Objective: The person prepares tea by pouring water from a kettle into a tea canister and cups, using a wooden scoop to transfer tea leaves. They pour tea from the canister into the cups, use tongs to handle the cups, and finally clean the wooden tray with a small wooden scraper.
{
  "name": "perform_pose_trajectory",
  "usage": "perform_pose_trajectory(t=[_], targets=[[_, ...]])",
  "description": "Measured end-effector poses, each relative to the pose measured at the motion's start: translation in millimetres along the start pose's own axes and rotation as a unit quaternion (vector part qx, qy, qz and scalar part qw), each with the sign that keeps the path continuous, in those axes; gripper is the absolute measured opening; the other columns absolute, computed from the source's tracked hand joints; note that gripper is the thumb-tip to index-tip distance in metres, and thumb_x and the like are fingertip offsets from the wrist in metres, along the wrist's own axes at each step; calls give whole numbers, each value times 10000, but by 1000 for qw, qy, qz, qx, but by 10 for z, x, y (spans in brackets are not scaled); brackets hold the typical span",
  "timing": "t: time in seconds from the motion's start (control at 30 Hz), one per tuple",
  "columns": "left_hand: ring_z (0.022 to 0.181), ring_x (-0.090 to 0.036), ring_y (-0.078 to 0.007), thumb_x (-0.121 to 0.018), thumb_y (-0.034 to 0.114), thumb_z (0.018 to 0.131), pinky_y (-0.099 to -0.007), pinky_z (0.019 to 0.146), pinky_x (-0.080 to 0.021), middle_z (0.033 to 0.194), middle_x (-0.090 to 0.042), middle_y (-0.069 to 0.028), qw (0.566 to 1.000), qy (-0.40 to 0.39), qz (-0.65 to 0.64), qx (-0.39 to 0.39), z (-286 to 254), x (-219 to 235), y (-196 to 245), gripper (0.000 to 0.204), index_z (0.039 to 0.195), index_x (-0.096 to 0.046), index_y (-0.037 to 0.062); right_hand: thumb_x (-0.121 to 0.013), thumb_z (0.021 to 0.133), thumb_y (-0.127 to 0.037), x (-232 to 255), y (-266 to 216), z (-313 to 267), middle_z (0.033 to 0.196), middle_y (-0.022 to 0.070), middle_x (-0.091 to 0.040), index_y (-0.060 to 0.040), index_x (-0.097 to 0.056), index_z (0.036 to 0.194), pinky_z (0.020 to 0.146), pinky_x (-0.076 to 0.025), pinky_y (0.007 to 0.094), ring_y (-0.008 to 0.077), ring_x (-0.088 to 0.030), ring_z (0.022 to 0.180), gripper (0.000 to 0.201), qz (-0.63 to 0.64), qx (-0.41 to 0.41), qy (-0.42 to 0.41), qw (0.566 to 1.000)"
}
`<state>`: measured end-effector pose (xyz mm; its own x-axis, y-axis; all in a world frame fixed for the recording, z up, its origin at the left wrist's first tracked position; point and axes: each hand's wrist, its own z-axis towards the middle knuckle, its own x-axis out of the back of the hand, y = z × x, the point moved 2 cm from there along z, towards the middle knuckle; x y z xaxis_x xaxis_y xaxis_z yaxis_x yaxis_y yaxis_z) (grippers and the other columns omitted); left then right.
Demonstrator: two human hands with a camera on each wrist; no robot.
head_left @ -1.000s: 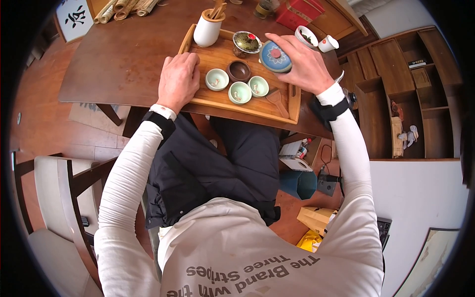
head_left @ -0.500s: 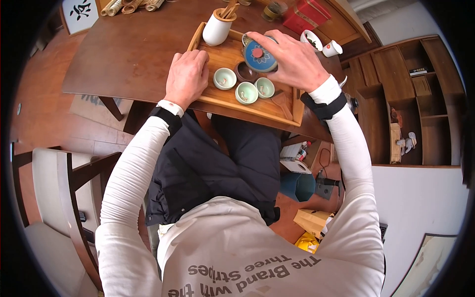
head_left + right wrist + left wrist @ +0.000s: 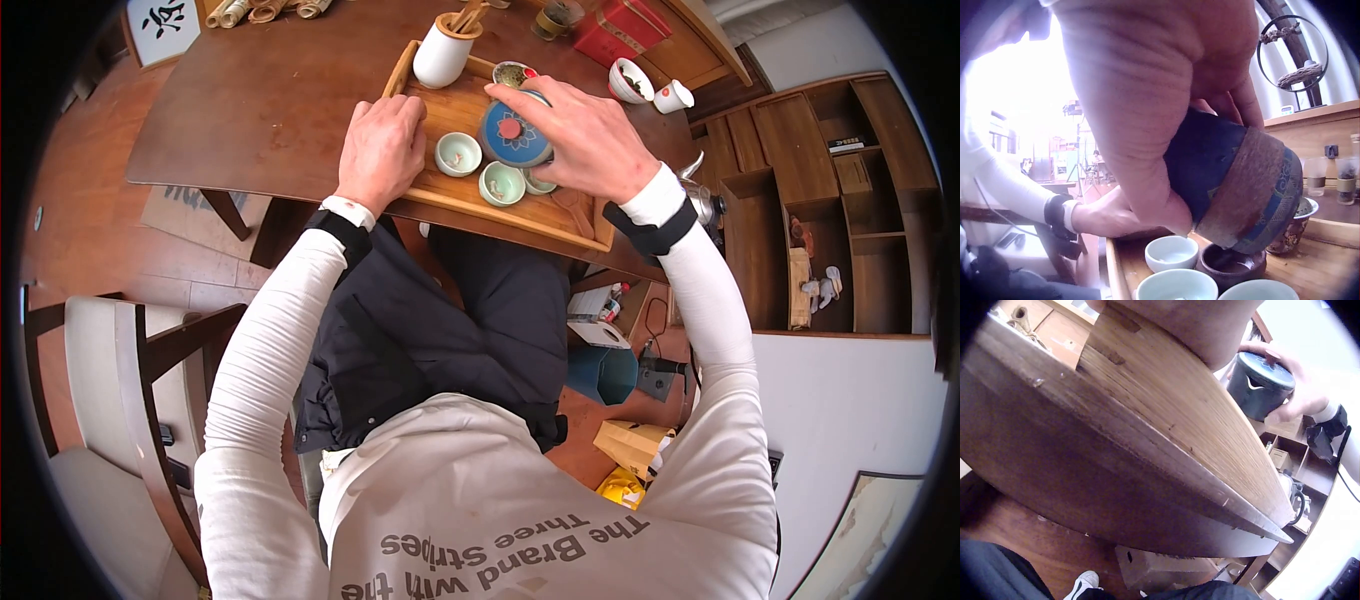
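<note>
My right hand (image 3: 600, 140) grips a blue lidded pot (image 3: 515, 135), thumb and fingers around its sides. In the right wrist view the pot (image 3: 1244, 181), banded in brown, tilts with its lower end just above a dark brown cup (image 3: 1230, 267); the head view hides that cup. Pale green cups (image 3: 458, 154) (image 3: 501, 184) stand beside it, one partly covered by the right hand. My left hand (image 3: 382, 150) is curled over the left edge of the wooden tray (image 3: 455, 200); its fingertips are hidden. The left wrist view shows it against the tray's side wall (image 3: 1179, 406).
On the tray are a white holder of wooden tools (image 3: 441, 55), a patterned lidded bowl (image 3: 512, 74) and a wooden scoop (image 3: 574, 212). Beyond its right side stand a white bowl (image 3: 630, 82), a white cup (image 3: 674, 97) and a metal kettle (image 3: 703, 205). A red box (image 3: 620, 32) lies behind.
The right hand has carried the blue pot leftward from the tray's right side, then slightly nearer the body, over the cups. The left hand has stayed on the tray edge; the head view has shifted slightly.
</note>
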<state>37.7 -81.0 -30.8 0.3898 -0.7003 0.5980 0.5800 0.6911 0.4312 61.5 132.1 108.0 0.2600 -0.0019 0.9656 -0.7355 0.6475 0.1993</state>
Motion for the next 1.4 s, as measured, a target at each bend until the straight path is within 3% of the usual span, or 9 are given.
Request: perform_pose_trajectory(t=[0.3,0.67,0.8,0.97,1.0,1.1,1.17,1.23,1.4], targets=[[862,-624,-285,-661,37,824,-401,781,-436,847,-633,-91,1000,-10,-4,8,-2,0,29,106,910,-609,72,-827,673,-78,43,-90,-341,1124,97,-623,-168,-560,1390,812,-574,410,316,-678,1002,772,9,8,-30,999],[876,-628,-272,-664,35,813,-397,795,-433,848,-629,-82,1000,-3,1,1,-7,-12,13,120,905,-598,76,-882,646,-197,-50,308,-617,1202,109,-606,-174,-497,1463,781,-578,414,319,-660,1070,904,-10,-56,-85,995],[866,-622,-318,-657,47,845,-421,778,-443,885,-652,-111,1000,-13,-7,8,1,9,20,93,928,-618,66,-859,652,-159,-71,400,-622,1221,112,-608,-165,-497,1464,805,-579,422,323,-653,1093,889,-10,-80,-96,992],[861,-620,-320,-656,47,848,-419,775,-443,879,-649,-109,1000,-10,-6,5,3,16,24,88,924,-617,65,-827,672,-152,22,555,-557,1206,134,-640,-180,-519,1468,978,-531,391,298,-646,1128,854,151,-163,-17,975],[861,-620,-322,-654,46,848,-420,776,-443,881,-651,-109,1000,-12,-5,6,7,15,23,86,923,-618,64,-842,671,-180,96,588,-541,1167,137,-644,-195,-526,1474,1031,-491,368,258,-642,1130,863,192,-202,-9,960],[862,-618,-326,-651,44,847,-423,778,-443,884,-653,-110,1000,-21,-5,9,-2,12,20,83,922,-619,61,-914,676,-264,222,772,-578,1207,123,-654,-162,-551,1440,1005,-505,346,214,-662,1121,852,241,-238,118,934],[863,-617,-328,-650,43,847,-425,779,-443,885,-654,-111,1000,-25,-6,7,6,8,31,83,922,-619,60,-938,682,-293,191,974,-626,1211,133,-647,-102,-554,1432,1025,-491,347,227,-640,1153,865,202,-250,189,928],[865,-615,-330,-649,41,847,-429,782,-441,877,-649,-113,1000,-19,-1,8,11,12,36,79,916,-615,59,-942,686,-296,30,1099,-675,1234,130,-639,-98,-548,1438,1036,-481,342,221,-633,1163,872,254,-286,242,892],[866,-614,-331,-651,45,845,-428,778,-440,866,-642,-116,1000,-15,-2,6,12,17,39,75,904,-608,60,-940,683,-291,-481,1216,-832,1275,133,-625,-102,-521,1464,1044,-480,349,219,-638,1174,905,295,-320,195,879]])
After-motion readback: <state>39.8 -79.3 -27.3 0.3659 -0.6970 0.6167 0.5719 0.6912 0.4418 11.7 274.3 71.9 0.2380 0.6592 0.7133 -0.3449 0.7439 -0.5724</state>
